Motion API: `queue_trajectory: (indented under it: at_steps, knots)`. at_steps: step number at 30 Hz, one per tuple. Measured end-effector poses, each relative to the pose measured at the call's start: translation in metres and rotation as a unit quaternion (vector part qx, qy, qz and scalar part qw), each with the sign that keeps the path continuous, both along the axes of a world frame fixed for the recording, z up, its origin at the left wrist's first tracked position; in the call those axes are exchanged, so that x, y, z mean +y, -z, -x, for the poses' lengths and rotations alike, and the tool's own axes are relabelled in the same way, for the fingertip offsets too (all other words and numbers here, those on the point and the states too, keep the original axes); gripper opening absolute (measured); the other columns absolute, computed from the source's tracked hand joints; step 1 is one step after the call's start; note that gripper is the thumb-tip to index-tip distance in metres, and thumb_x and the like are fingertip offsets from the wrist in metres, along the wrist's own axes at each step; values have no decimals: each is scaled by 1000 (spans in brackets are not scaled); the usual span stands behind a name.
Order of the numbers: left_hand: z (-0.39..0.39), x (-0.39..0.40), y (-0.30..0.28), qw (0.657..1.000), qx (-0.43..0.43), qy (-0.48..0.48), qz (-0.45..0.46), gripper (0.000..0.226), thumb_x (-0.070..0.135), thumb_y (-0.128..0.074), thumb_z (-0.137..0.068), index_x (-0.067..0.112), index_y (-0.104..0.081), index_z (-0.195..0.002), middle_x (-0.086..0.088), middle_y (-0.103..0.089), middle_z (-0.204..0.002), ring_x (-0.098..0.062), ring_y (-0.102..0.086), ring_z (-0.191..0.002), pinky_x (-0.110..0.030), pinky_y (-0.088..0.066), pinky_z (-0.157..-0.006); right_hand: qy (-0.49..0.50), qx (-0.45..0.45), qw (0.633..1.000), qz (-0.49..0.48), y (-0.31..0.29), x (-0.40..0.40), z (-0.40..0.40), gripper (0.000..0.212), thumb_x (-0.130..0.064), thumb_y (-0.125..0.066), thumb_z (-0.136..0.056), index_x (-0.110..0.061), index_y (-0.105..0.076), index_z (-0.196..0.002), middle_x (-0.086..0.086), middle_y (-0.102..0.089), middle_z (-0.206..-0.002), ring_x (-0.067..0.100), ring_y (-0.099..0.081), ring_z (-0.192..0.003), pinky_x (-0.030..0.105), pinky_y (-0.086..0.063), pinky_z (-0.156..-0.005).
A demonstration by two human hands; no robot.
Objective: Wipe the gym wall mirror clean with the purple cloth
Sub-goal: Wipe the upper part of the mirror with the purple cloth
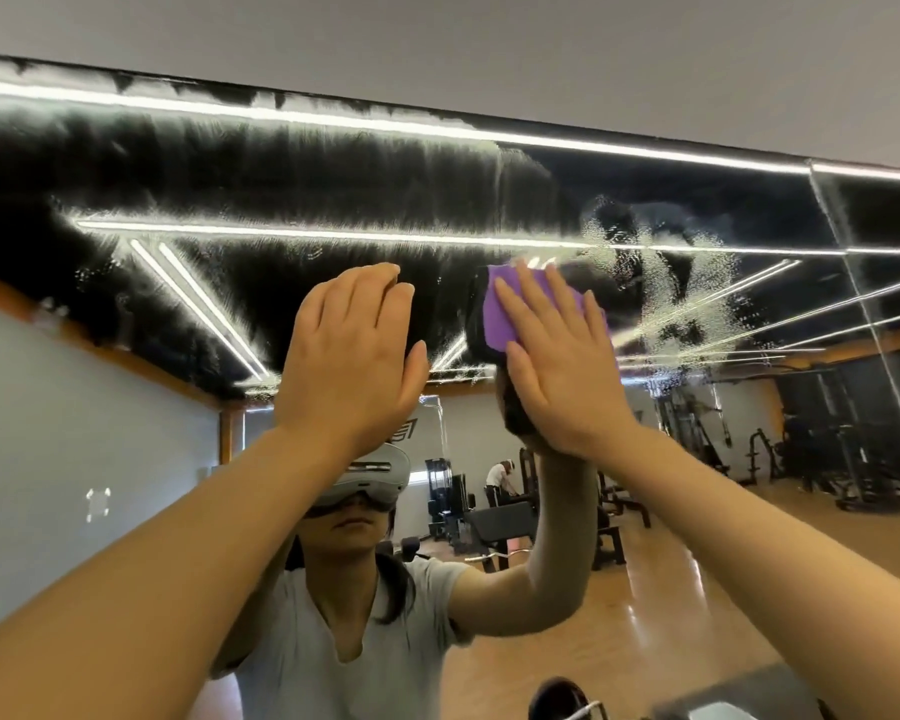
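Here, your flat right hand presses the purple cloth to the mirror, left hand spread bare beside it; spray droplets beyond the cloth could dry streaky.

Grey ceiling far above, reflected light strips crossing left to right, grey wall at left, weight machines at right, wooden floor near right, reflected bench centre.
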State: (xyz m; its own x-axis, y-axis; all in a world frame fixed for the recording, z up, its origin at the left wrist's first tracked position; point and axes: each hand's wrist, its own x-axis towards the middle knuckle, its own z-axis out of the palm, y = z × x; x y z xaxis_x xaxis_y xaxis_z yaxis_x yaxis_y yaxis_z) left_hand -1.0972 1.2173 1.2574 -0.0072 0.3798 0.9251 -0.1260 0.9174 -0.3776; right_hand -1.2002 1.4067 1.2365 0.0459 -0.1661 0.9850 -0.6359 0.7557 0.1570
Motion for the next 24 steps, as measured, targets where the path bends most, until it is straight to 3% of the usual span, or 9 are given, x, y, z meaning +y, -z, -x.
queue_trajectory:
  at_steps: [4, 8, 12, 17, 19, 22, 24]
  knots:
    - [0, 0, 0, 1000, -5, -4, 1, 52, 37, -38, -90, 4, -57, -126, -16, -55, -134, -35, -49, -126, -48, -33, -108, 66, -114, 985, 110, -31, 44, 14, 66, -55, -11, -95, -38, -12, -159, -3, -1, -168, 28, 7, -154, 62, 12, -117]
    - [1, 1, -1, 1000, -13, -9, 0, 51, 37, -38, -90, 4, -57, -124, -16, -55, -133, -35, -49, -126, -49, -33, -108, 33, -168, 961, 218, -53, 63, 22, 67, -55, -13, -94, -38, -12, -159, 4, 6, -168, 35, 13, -152, 64, 7, -119]
    - [2, 0, -1, 1000, -8, 3, -3, 51, 35, -36, -91, 5, -57, -125, -15, -55, -133, -34, -49, -126, -48, -33, -108, 39, -138, 970, 199, -56, 32, 9, 70, -50, -10, -95, -27, -8, -161, 2, 1, -169, 30, 7, -154, 53, 3, -124]
    - [1, -1, -1, 999, -1, 33, -5, 51, 28, -36, -90, 4, -62, -126, -13, -61, -132, -32, -53, -126, -45, -37, -105, -1, -7, 999, 43, -15, -41, -20, 63, -42, -22, -101, -16, -25, -158, 6, -17, -166, 27, -6, -154, 40, 2, -123]
    - [-6, -5, -5, 999, -22, 42, 9, 52, 26, -35, -89, 3, -64, -126, -14, -62, -132, -32, -55, -125, -47, -41, -103, 0, -3, 1000, 1, -14, -38, -18, 63, -41, -24, -100, -14, -27, -157, 8, -19, -165, 28, -8, -154, 40, 0, -123]
    - [-18, -20, -8, 997, -54, 21, 49, 54, 26, -33, -91, -1, -60, -130, -17, -57, -139, -33, -53, -130, -48, -42, -105, 28, -52, 996, 64, -41, -6, -9, 67, -43, -20, -98, -17, -21, -159, 6, -14, -167, 30, -8, -154, 47, -4, -124]
    - [-23, -32, -5, 999, -45, 4, 26, 57, 28, -33, -94, -2, -52, -138, -19, -47, -148, -34, -43, -138, -48, -34, -113, 28, -111, 983, 141, -58, 9, -8, 66, -41, -20, -99, -19, -14, -161, 6, -7, -168, 29, -3, -154, 49, -4, -125]
